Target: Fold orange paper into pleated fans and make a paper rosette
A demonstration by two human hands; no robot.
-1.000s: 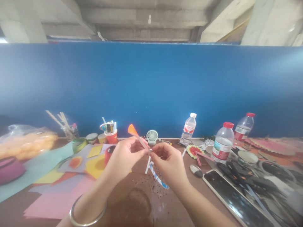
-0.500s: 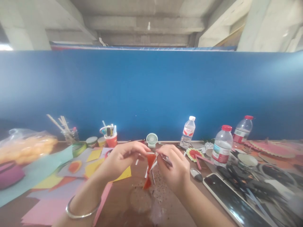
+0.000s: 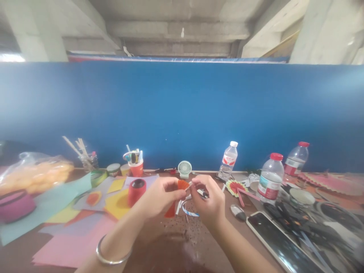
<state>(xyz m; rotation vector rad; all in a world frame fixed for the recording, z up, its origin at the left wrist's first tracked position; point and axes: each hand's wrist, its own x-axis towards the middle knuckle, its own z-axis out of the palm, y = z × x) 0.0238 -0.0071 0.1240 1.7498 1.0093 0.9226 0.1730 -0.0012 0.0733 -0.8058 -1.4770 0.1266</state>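
A pleated strip of orange paper is pinched between the thumb and fingers of my left hand, its folds fanned out at the top. The strip's lower end hangs below the left fingers. My right hand is closed in a pinch at the strip's right edge, where a small whitish bit shows; its exact kind is unclear. Behind the right fingers lies a roll of blue-and-white tape, partly hidden. A silver bangle circles the left wrist.
Coloured paper sheets, a red tape roll and a purple roll lie left. A small fan stands at the back. To the right are water bottles, a paper rosette, a phone and black scissors.
The orange strip, hanging stretched downward before, is now raised and fanned at the left fingertips. My left hand has shifted right and turned, uncovering the red tape roll. The view has swung slightly left.
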